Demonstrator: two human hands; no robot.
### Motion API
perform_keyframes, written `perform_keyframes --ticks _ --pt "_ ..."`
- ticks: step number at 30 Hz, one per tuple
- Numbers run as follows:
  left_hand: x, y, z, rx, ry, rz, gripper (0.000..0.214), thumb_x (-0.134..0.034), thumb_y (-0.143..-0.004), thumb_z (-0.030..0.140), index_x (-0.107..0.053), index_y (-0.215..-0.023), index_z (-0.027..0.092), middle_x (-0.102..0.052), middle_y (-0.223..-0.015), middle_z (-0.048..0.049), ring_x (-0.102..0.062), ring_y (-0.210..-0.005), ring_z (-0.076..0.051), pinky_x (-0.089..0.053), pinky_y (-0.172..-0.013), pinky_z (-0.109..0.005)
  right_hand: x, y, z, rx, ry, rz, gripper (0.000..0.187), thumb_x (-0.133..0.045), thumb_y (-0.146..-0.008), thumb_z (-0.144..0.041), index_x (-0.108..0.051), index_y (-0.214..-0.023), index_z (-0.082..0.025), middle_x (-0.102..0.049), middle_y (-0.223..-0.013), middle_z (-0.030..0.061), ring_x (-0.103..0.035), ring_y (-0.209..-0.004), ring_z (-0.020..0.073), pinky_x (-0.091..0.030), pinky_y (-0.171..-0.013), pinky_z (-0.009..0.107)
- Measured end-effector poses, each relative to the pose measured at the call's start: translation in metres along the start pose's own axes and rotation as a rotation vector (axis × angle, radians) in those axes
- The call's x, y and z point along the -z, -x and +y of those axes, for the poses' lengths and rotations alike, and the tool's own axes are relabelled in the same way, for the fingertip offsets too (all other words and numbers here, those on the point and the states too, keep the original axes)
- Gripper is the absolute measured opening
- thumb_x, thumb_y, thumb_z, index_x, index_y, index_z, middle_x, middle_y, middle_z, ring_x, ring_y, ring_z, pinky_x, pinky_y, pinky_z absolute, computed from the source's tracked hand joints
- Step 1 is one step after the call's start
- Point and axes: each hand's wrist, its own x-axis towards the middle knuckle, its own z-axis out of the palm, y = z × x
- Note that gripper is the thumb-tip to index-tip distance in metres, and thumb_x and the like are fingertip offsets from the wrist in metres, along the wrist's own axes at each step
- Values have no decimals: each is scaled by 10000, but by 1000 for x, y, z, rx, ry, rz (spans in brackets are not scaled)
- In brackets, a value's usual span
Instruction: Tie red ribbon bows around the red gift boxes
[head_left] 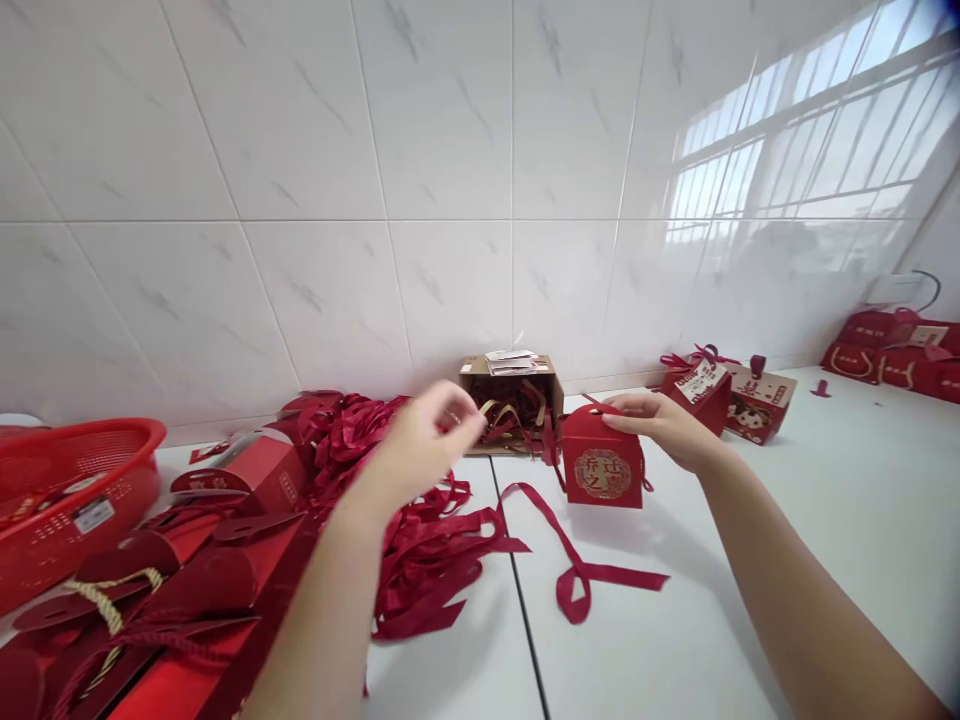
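Plainly, a tiled wall backed the white tabletop. A dark red ribbon heap lay left of an open cardboard box; right of that, a red gift box was pinched at its top by the right hand. The left hand curled nearby, its hold too blurred to tell. Steadying seemed the step; the next move likely called for gentle fingers.

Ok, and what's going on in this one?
A person's right hand holds a red gift box with gold lettering by its top. The left hand is raised beside a pile of dark red ribbons; blur hides whether it holds anything. A loose ribbon lies on the white table, and an open cardboard box stands by the wall.
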Motion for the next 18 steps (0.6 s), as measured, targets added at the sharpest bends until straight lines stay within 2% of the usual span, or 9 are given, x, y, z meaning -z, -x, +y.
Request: perform_keyframes --ticks 2,4,6,8,11,14,16,18 --pt "-32 -14 -12 80 -190 -235 378 -589 -772 482 -604 -963 156 -631 -997 -87 -607 -830 -202 -494 -714 -331 2 -2 6 -17 5 -52 377 -714 -667 -482 -702 -872 -167 -688 -945 90 -620 -865 233 -481 -729 334" --pt "-64 -28 -31 161 -348 -397 408 -656 -660 487 -619 -897 157 -639 -996 -117 -604 -868 -256 -473 -708 -335 1 -4 10 -8 22 -80 342 -706 -680 -475 -699 -840 -172 -686 -951 78 -618 -860 221 -475 -722 319" --pt "-87 -37 -51 181 -372 -430 314 -705 -578 385 -634 -785 159 -657 -936 -114 -604 -885 -278 -460 -718 -329 -1 -7 11 0 27 -79 321 -712 -674 -470 -696 -809 -179 -688 -957 66 -617 -869 213 -472 -723 305" --pt "-95 -43 -67 181 -335 -437 154 -687 -553 273 -614 -642 170 -665 -795 -78 -616 -803 -249 -452 -692 -307 -2 -9 11 -9 14 -53 312 -725 -660 -464 -691 -792 -182 -694 -954 61 -619 -871 212 -473 -726 300" --pt "-80 -49 -77 184 -225 -393 91 -629 -574 238 -567 -561 172 -631 -649 -44 -605 -697 -210 -448 -657 -292 -3 -9 10 -17 21 -10 301 -734 -650 -454 -682 -763 -179 -693 -972 62 -620 -863 214 -476 -709 297" --pt "-47 -50 -69 182 -52 -297 147 -544 -670 321 -546 -666 173 -629 -671 -36 -606 -682 -187 -468 -649 -287 -7 -9 9 -28 31 18 304 -737 -644 -450 -683 -758 -173 -696 -963 71 -625 -844 219 -477 -680 297" --pt "-22 -46 -55 174 169 -193 192 -481 -739 372 -506 -739 183 -623 -681 -23 -615 -675 -168 -490 -664 -289 -17 -10 10 -56 10 74 321 -736 -641 -450 -692 -799 -174 -706 -917 73 -633 -819 219 -477 -668 298" --pt "3 -35 -37 163 591 18 183 -579 -700 337 -492 -725 177 -584 -621 4 -599 -612 -150 -498 -651 -289 -31 -14 14 -60 7 143 328 -720 -654 -450 -695 -823 -171 -708 -870 74 -637 -789 214 -477 -662 300"
